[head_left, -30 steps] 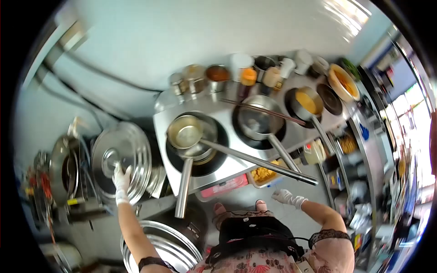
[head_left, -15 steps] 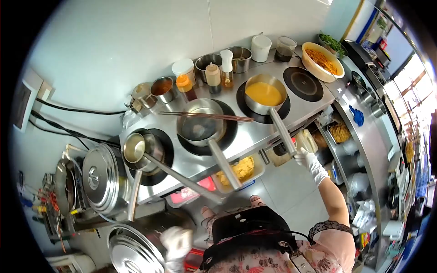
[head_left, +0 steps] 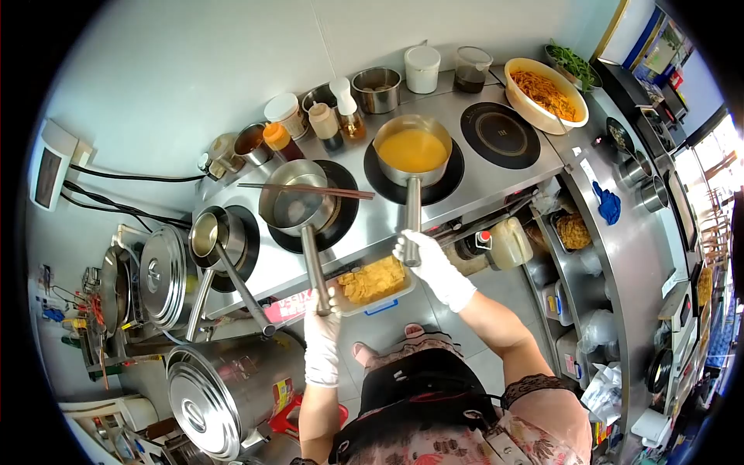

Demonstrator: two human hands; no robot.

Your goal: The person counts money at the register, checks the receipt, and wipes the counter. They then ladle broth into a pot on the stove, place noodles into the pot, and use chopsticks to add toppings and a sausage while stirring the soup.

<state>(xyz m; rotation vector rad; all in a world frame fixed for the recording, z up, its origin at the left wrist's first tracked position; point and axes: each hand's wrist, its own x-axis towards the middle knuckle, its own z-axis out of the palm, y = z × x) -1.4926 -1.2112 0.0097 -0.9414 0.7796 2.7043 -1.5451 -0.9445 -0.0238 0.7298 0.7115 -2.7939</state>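
Observation:
White gloves cover both of my hands. My left hand is closed around the handle end of the middle saucepan, which has long chopsticks lying across its rim. Around the handle of the saucepan with yellow-orange liquid, my right hand is closed near its lower end. Both pans sit on round black cooking plates. At the left, another saucepan holds a ladle whose handle sticks out toward the front.
Sauce bottles and metal pots line the wall side. An orange-filled bowl stands at the back right, near a bare black cooking plate. Below are a tub of yellow food, a large lidded pot and shelves at right.
My left hand has come up from the lower left to the middle pan's handle. My right hand has moved left and taken the handle of the liquid-filled pan. The view has shifted.

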